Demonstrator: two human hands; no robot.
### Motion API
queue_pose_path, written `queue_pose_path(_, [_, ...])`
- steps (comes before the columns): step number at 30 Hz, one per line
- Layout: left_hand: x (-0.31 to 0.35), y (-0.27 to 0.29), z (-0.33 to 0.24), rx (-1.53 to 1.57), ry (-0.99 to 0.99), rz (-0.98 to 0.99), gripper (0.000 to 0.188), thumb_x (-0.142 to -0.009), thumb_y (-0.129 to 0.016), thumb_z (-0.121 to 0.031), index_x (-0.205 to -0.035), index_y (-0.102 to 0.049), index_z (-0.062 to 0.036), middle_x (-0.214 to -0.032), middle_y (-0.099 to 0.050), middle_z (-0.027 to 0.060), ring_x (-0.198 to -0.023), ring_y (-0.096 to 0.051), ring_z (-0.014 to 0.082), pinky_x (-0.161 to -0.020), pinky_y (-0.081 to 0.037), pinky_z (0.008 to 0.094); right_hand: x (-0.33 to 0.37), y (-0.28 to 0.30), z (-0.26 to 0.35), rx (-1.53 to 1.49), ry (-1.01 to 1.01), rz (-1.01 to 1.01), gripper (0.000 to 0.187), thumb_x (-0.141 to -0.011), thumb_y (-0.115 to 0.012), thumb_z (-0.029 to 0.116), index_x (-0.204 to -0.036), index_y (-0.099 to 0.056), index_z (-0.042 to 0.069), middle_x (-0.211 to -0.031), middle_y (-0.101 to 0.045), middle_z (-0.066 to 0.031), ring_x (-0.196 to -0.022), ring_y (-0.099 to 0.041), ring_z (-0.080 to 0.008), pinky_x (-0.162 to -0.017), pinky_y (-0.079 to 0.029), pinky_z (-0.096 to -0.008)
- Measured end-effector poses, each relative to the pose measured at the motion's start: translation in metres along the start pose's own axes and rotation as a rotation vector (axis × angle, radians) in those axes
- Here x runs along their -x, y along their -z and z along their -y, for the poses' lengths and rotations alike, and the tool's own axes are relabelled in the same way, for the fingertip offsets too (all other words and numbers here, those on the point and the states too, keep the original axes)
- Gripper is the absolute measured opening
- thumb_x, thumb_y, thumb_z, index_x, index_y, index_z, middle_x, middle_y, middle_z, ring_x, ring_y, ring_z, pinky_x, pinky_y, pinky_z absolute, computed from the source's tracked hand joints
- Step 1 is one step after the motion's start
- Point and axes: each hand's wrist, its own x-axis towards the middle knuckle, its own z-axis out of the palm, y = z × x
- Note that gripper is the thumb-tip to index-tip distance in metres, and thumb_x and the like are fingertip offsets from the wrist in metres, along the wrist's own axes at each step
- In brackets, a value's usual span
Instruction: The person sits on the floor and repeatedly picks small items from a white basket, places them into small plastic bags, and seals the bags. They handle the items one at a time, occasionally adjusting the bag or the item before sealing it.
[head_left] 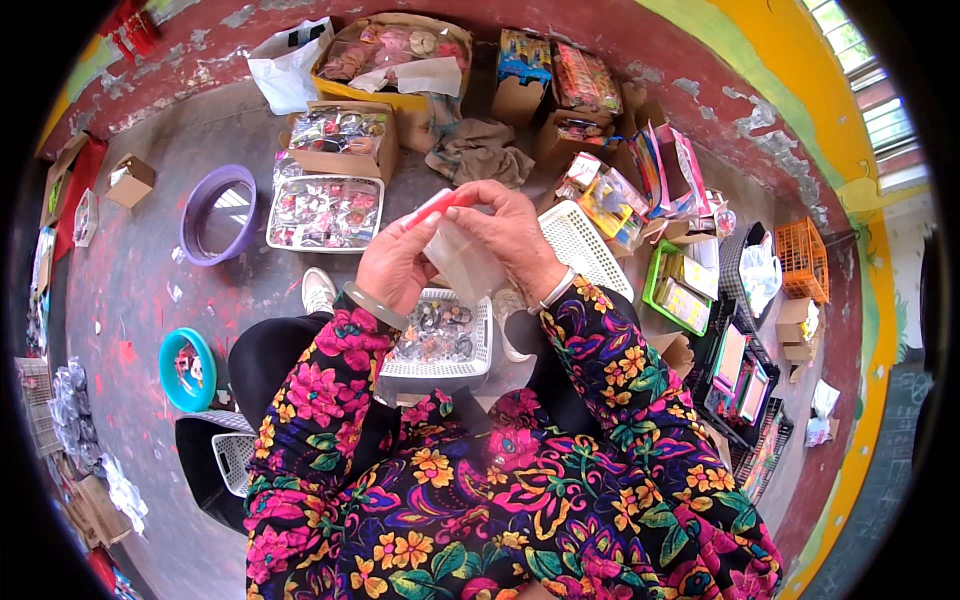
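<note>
Before my chest, both hands are raised and hold a small clear plastic bag with a red and white strip along its top. My left hand grips the strip from the left, fingers closed round it. The thumb and fingers of my right hand pinch the strip's right side, and the bag hangs down between the hands. I cannot make out whether anything is inside it. Below them, between my legs, sits a white plastic basket of small clear-wrapped items, partly hidden by my hands and sleeves.
Ahead stand a white tray of packets, cardboard boxes and an empty-looking white basket. On the left are a purple basin and a teal basin. A green basket, black crates and an orange crate stand right.
</note>
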Motion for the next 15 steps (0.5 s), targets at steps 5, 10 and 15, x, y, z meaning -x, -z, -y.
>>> queue_pose_path(5, [-0.001, 0.000, 0.001, -0.006, 0.019, -0.012, 0.030, -0.089, -0.047, -0.016, -0.116, -0.048, -0.0022, -0.101, -0.058, 0.0049, -0.085, -0.058, 0.0115, -0.074, -0.050, 0.0258, 0.001, 0.005, 0.003, -0.219, -0.171, 0.065, 0.014, -0.080, -0.061, 0.011, -0.088, -0.060, 0.000, -0.089, -0.056, -0.0013, -0.079, -0.052, -0.0071, -0.069, -0.042, -0.0202])
queue_pose_path(10, [-0.001, 0.012, 0.001, -0.018, 0.057, 0.059, 0.037, -0.089, -0.047, -0.015, -0.123, -0.042, -0.0027, -0.110, -0.054, 0.0060, -0.096, -0.056, 0.0154, -0.083, -0.047, 0.0314, 0.000, 0.006, 0.005, -0.136, -0.136, 0.152, 0.016, -0.080, -0.060, 0.014, -0.086, -0.062, -0.001, -0.086, -0.058, -0.0042, -0.079, -0.053, -0.0097, -0.070, -0.043, -0.0231])
queue_pose_path(15, [-0.002, 0.005, 0.000, 0.051, 0.019, -0.022, 0.032, -0.089, -0.046, -0.015, -0.118, -0.046, -0.0016, -0.105, -0.057, 0.0072, -0.090, -0.058, 0.0148, -0.078, -0.049, 0.0293, -0.002, 0.007, -0.001, 0.090, 0.116, 0.063, 0.021, -0.082, -0.058, 0.015, -0.094, -0.062, -0.001, -0.085, -0.059, -0.0052, -0.079, -0.053, -0.0090, -0.069, -0.043, -0.0231])
